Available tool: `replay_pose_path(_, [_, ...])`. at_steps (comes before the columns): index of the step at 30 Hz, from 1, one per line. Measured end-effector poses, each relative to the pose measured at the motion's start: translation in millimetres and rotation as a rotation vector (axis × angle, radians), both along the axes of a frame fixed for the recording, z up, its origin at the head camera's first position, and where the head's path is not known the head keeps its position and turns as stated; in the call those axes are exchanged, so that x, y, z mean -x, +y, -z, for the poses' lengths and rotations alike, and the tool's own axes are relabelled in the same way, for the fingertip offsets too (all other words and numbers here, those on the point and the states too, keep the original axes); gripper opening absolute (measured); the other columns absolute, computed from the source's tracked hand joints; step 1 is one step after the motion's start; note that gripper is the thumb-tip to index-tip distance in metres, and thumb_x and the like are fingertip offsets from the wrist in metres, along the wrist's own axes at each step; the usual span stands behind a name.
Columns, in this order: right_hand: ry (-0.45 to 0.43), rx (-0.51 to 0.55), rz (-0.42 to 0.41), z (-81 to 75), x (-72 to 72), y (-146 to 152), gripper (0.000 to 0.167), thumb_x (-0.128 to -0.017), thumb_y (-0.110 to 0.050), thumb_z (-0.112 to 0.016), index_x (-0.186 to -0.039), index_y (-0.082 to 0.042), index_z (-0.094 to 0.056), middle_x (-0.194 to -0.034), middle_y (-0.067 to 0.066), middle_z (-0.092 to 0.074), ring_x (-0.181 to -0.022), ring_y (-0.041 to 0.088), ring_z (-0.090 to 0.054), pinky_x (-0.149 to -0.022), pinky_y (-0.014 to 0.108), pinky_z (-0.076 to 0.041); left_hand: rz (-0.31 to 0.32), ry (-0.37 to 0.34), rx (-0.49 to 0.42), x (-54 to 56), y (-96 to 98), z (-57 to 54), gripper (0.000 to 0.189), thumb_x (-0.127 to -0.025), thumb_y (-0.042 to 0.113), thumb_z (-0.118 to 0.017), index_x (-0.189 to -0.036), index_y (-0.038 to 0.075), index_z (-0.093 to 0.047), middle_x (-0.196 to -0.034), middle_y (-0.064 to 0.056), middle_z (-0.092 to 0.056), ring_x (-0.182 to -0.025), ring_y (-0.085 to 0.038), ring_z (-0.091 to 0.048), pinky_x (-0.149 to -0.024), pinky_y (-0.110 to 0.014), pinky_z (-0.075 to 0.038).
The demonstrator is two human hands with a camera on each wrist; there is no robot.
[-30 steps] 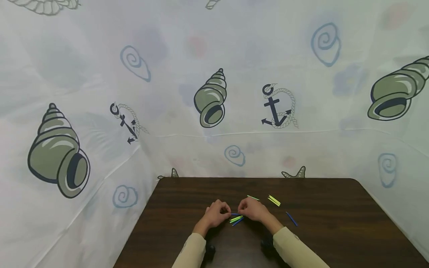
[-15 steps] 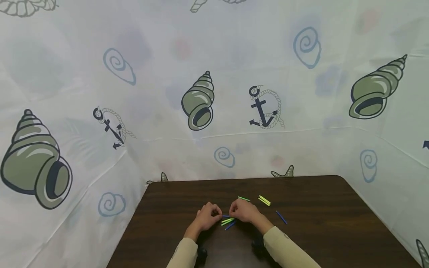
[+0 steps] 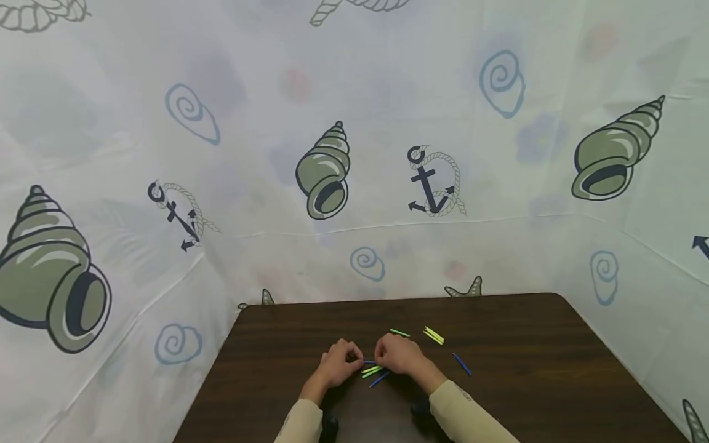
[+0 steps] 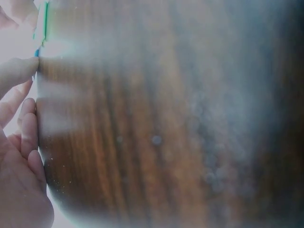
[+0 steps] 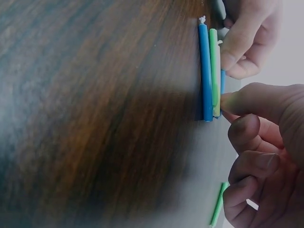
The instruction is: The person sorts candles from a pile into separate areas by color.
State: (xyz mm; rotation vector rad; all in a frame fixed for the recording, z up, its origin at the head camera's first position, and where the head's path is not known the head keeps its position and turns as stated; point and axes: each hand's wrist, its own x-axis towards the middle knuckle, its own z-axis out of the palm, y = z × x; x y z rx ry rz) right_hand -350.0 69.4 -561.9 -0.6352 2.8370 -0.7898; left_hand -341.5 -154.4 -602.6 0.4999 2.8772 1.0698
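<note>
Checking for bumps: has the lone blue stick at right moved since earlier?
No: against the tabletop in the head view, the lone blue stick shows no shift either way.

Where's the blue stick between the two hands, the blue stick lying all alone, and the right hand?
Held blue stick (image 3: 369, 362): head view, on its visible middle.
Lone blue stick (image 3: 462, 364): head view, on its middle.
Right hand (image 3: 400, 354): head view, on the back of the hand.

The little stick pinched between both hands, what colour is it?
The pinched stick is blue; it shows best, though partly hidden, in the right wrist view.
</note>
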Motion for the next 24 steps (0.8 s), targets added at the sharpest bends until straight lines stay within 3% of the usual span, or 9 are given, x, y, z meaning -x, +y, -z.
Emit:
replay_pose_path(7, [-0.029, -0.049, -0.029, 2.1, 3.1, -3.3, 0.017, -0.093, -0.020, -0.078, -0.080, -0.027, -0.069, -0.073, -0.013, -0.063, -0.064, 0.009, -0.055, -0.061, 0.033, -0.044, 0.015, -0.009, 0.008, -7.2, 2.3, -14.1, 0.006, -0.103, 0.024, -0.073, -0.098, 0.021, -0.070, -0.106, -0.001, -0.056, -0.094, -0.020, -0.048, -0.083, -0.047, -0.031])
replay_pose_path(16, [-0.027, -0.061, -0.051, 1.3, -0.7, 9.5, 0.018, -0.093, -0.021, -0.078, -0.079, -0.025, -0.068, -0.072, -0.012, -0.062, -0.061, 0.008, -0.054, -0.060, 0.031, -0.044, 0.022, -0.006, -0.018, -1.6, 7.5, 10.3, 0.005, -0.102, 0.032, -0.073, -0.099, 0.030, -0.069, -0.103, 0.007, -0.055, -0.092, -0.013, -0.047, -0.082, -0.043, -0.030])
replay_pose_path(24, [-0.010, 0.004, -0.028, -1.8, 2.9, 12.5, 0.006, -0.091, -0.020, -0.075, -0.086, -0.022, -0.071, -0.078, -0.012, -0.063, -0.067, 0.009, -0.055, -0.063, 0.034, -0.045, 0.011, 0.045, -0.020, -5.1, 0.5, -1.4, 0.007, -0.102, 0.030, -0.073, -0.102, 0.024, -0.070, -0.103, 0.002, -0.055, -0.092, -0.016, -0.047, -0.080, -0.041, -0.028])
